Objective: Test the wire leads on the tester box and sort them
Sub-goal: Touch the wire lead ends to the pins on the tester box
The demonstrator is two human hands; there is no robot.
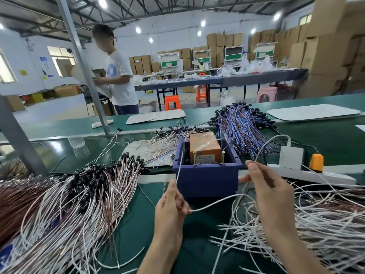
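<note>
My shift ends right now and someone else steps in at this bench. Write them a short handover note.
Left hand: pinches one white lead, whose upper end runs up to the left wall of the tester box.
Right hand: fingers curled, apparently on the lead's other end; not clear.
Piles: black-tipped leads left of the box, loose white leads right of it, blue-and-red leads behind it.
Done: cannot tell which piles are already tested.
Left: probably finish testing this lead, sort it, then work through the rest.
</note>
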